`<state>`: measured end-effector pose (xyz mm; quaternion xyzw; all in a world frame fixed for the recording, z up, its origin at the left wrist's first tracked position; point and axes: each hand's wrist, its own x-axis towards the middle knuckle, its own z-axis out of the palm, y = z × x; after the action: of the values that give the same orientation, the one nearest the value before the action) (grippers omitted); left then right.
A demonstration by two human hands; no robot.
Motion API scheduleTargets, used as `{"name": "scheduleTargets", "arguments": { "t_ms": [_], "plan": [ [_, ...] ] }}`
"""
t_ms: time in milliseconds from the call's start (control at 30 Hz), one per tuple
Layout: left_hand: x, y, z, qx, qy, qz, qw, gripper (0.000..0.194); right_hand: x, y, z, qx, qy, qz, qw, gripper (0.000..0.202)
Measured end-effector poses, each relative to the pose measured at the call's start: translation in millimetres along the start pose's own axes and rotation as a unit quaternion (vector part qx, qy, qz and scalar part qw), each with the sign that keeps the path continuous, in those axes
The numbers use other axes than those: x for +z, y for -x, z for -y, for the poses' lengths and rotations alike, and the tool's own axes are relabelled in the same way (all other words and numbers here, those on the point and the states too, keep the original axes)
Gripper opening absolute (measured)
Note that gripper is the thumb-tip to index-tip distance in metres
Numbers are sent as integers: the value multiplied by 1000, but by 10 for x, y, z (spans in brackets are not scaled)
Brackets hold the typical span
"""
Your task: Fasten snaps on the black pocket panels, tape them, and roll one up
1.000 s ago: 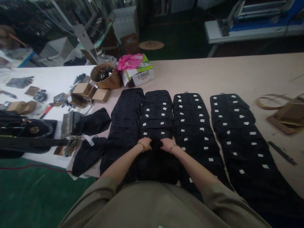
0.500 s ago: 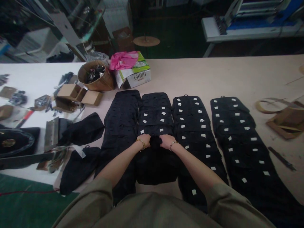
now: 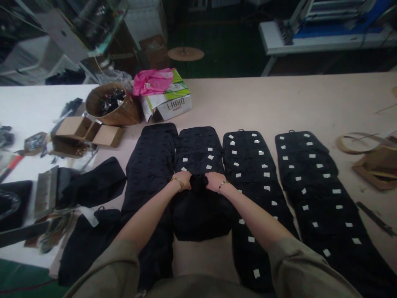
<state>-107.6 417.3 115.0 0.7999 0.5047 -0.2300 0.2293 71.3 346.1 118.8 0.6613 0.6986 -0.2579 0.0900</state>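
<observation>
A black fabric piece [image 3: 201,215] lies in the second row from the left, its upper end bunched or folded between my hands. My left hand [image 3: 183,181] grips one side of that end, and my right hand [image 3: 214,181] grips the other, fingers closed. Just beyond them lie overlapping black pieces [image 3: 200,142] of the same row, dotted with small pale patches. To the right runs a row of black pieces [image 3: 248,159] with pale patches; to the left, a row [image 3: 151,155] shows no such patches.
Another patched row [image 3: 305,165] lies further right, near a brown strip roll [image 3: 353,142]. Back left stand a round container of small parts [image 3: 113,109], a DRAFT box [image 3: 172,103] with pink cloth [image 3: 153,81], and small cardboard boxes [image 3: 107,135]. A metal device [image 3: 46,192] sits at left.
The view has shifted slightly, so the items at left appear further left and lower. Both hands keep their grip on the black fabric piece, close to the same place.
</observation>
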Motion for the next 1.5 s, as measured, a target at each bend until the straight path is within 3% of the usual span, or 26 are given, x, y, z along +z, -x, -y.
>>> {"name": "scheduleTargets", "arguments": {
  "t_ms": [100,167,267,333,467,600,700,767,867,1000,1067,1133,1233,1300,1367,1433,1500],
  "plan": [
    [-221,-150,57,31,-14,-35,999,56,-223,-134,-111,-26,12,-42,999,40],
    [-315,-269,67,36,-19,-49,998,66,-317,-264,-174,-23,16,-52,998,46],
    [-339,-388,44,21,-21,-43,999,82,-332,-409,-217,-4,8,-36,999,56],
    [-348,-432,41,24,-22,-35,999,78,-322,-461,-224,0,0,-30,1000,60],
    [-518,-547,96,43,-38,-59,997,56,-450,-587,-246,-24,17,-56,998,46],
    [-685,-680,89,35,-53,-93,994,69,-630,-772,-232,-34,47,-76,995,42],
    [-691,-634,17,15,-51,-101,993,72,-683,-781,-130,-13,58,-97,994,49],
    [-672,-473,-22,11,-58,-110,992,58,-692,-647,-9,1,65,-114,991,42],
    [-625,16,-40,46,-83,-123,988,29,-636,-158,227,2,77,-138,987,22],
    [-429,1075,-37,190,-134,-146,962,32,-319,1005,606,-49,75,-193,977,24],
    [-267,1683,-58,243,-153,-71,955,34,-93,1695,813,-66,39,-181,980,23],
    [-107,2262,-115,244,-174,52,953,40,110,2369,993,-41,-17,-111,993,20],
    [56,2928,-320,305,-153,197,919,35,296,3239,1085,-37,-128,-3,991,21],
    [129,3147,-567,348,-92,259,896,25,351,3685,952,-51,-206,47,976,25],
    [253,3147,-911,378,-20,296,877,23,402,4002,633,-42,-261,62,962,30],
    [504,2952,-1341,401,42,316,859,26,502,4171,144,-23,-289,69,955,31],
    [906,2643,-1821,405,80,333,848,28,687,4182,-445,-23,-291,101,951,35]
  ]
}}
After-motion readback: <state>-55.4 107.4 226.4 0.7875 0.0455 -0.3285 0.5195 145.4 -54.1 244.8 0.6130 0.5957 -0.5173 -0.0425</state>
